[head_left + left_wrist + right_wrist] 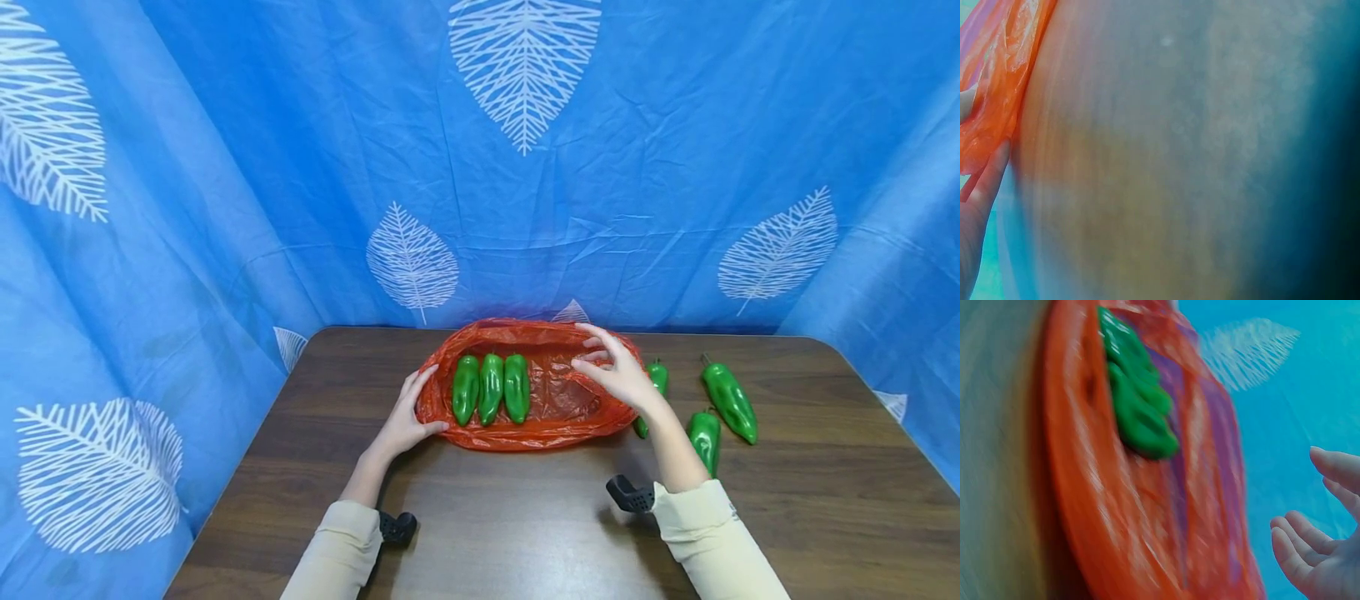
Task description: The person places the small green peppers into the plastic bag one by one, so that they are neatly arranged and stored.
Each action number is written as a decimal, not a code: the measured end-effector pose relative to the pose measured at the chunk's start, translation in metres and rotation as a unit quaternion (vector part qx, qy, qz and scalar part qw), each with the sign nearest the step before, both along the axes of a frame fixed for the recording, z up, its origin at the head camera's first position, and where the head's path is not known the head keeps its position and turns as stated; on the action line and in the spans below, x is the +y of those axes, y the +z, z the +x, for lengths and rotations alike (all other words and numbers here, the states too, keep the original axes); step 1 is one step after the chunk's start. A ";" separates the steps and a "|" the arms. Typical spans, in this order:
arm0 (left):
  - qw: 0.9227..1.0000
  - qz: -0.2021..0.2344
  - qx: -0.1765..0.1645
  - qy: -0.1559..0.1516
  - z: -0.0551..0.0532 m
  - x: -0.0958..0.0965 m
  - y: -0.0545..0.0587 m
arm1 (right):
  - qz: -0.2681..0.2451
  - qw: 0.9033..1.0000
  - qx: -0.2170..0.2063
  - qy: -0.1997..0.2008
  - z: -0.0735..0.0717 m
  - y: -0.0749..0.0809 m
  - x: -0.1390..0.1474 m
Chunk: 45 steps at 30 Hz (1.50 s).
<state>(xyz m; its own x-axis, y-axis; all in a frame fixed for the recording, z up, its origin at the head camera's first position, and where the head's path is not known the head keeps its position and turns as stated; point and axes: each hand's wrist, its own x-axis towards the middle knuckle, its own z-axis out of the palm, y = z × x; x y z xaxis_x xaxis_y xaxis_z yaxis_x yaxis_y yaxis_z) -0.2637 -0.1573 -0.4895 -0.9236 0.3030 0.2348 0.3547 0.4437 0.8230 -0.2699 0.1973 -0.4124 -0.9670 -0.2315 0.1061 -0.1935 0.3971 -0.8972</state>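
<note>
A red plastic bag (525,440) lies on the table with its mouth spread wide. Inside it, on the left, three green peppers (491,390) sit side by side. My left hand (405,421) rests against the bag's left end, fingers along the rim and thumb by the near edge. Over the bag's right part hovers my right hand (618,371), its fingers spread and slightly bent, holding nothing. In the right wrist view, that hand (1319,556) appears apart from the bag, with the green peppers (1138,406) visible inside the bag's mouth.
To the right of the bag lie three more peppers: one pepper (657,377) close by it, partly behind my right hand, another pepper (705,437) beside my forearm, and a third pepper (730,402) farther right. A blue curtain (637,183) hangs behind the wooden table (525,525).
</note>
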 end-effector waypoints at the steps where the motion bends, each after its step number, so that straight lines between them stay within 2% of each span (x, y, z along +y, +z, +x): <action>1: 1.000 -0.005 -0.002 0.000 -0.001 -0.001 -0.001 | -0.001 1.000 -0.004 -0.004 0.001 0.003 0.006; 3: 1.000 -0.005 0.000 -0.002 -0.002 -0.001 -0.003 | 0.002 1.000 -0.008 -0.014 0.003 0.008 0.018; 5: 1.000 0.000 -0.007 -0.004 0.003 0.001 0.008 | 0.005 1.000 -0.010 -0.025 0.005 0.011 0.030; 6: 1.000 -0.001 -0.009 -0.004 0.003 0.001 0.008 | 0.005 1.000 -0.013 -0.028 0.006 0.013 0.036; 10: 1.000 -0.001 -0.014 -0.004 0.002 0.001 0.008 | 0.004 0.999 -0.028 -0.040 0.011 0.019 0.059; 12: 1.000 -0.004 -0.008 -0.004 -0.003 -0.002 -0.003 | 0.008 0.998 -0.034 -0.048 0.013 0.021 0.069; 19: 1.000 -0.006 -0.006 0.003 -0.001 -0.002 -0.003 | 0.045 0.995 -0.021 -0.086 0.022 0.020 0.107; 21: 1.000 -0.008 -0.006 0.004 0.001 -0.001 0.001 | 0.048 0.994 -0.017 -0.099 0.025 0.018 0.118; 28: 1.000 0.023 0.006 -0.008 0.015 0.007 0.029 | 0.047 0.990 -0.007 -0.134 0.034 0.008 0.149; 30: 1.000 0.015 0.011 -0.008 0.014 0.007 0.026 | 0.056 0.988 -0.009 -0.142 0.036 0.005 0.156; 34: 1.000 -0.006 0.006 -0.001 0.006 0.002 0.009 | 0.071 0.986 -0.012 -0.151 0.039 -0.006 0.169; 37: 1.000 -0.010 -0.004 0.001 0.000 -0.002 -0.001 | 0.045 0.986 -0.004 -0.159 0.037 -0.021 0.184; 41: 1.000 -0.001 -0.006 -0.004 -0.002 -0.003 -0.004 | 0.030 0.984 0.003 -0.175 0.035 -0.044 0.204; 42: 1.000 -0.002 -0.005 -0.004 -0.002 -0.003 -0.004 | 0.052 0.983 0.001 -0.178 0.035 -0.047 0.206; 45: 1.000 -0.003 -0.002 -0.004 -0.002 -0.002 -0.003 | 0.069 0.978 -0.015 -0.196 0.036 -0.060 0.213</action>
